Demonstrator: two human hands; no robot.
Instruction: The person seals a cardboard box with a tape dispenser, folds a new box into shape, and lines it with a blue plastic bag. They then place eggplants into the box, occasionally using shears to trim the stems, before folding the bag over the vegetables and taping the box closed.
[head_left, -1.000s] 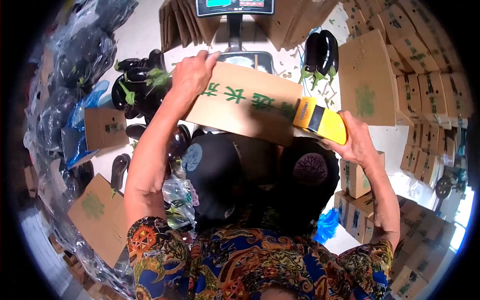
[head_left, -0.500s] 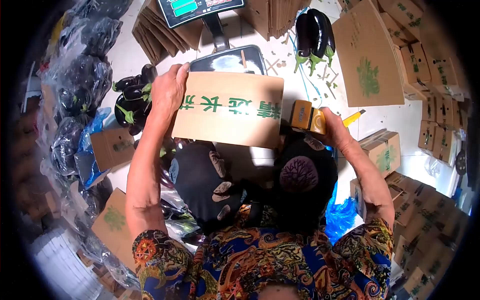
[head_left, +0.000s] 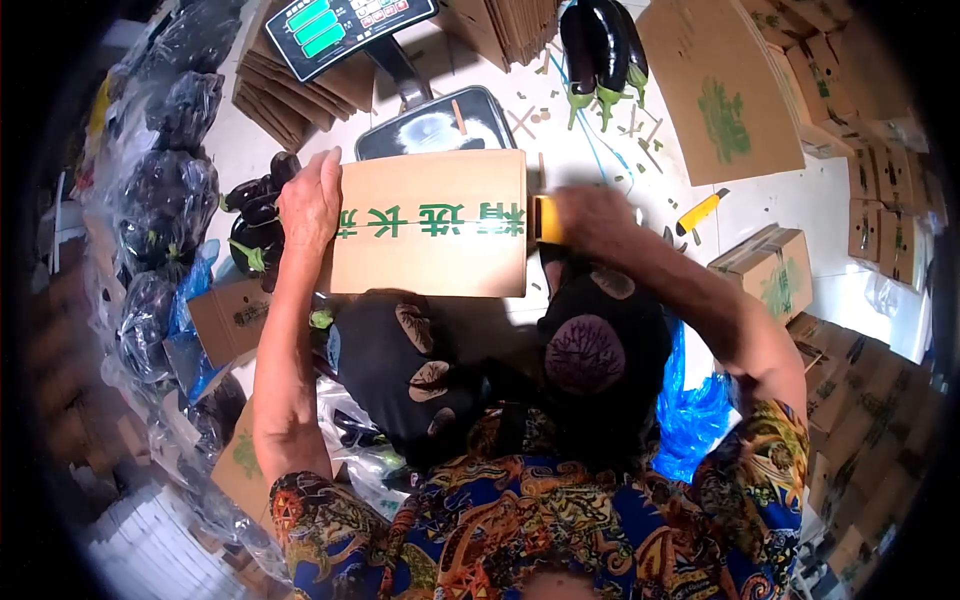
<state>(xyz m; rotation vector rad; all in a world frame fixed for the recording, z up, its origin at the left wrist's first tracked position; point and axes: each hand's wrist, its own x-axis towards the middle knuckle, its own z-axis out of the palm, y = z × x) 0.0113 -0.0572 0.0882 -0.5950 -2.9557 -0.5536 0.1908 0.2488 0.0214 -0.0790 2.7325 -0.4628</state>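
Observation:
A closed cardboard box (head_left: 430,260) with green printed characters lies in front of my knees, a seam running along its middle. At its left end, my left hand (head_left: 312,205) grips the upper corner, fingers over the far edge. My right hand (head_left: 592,222), smeared by motion, is closed around a yellow tape dispenser (head_left: 546,218). The dispenser is right at the box's right end, and most of it is hidden by the hand.
A digital scale (head_left: 435,120) stands beyond the box. Eggplants (head_left: 603,55) lie at the back right, more eggplants (head_left: 258,215) at the left. A yellow utility knife (head_left: 702,212) is on the floor near a closed box (head_left: 765,270). Bagged eggplants (head_left: 150,220) line the left side.
My right hand has brought the tape dispenser left to the box's right end and turned it. My left hand stays on the box. The whole view has shifted slightly.

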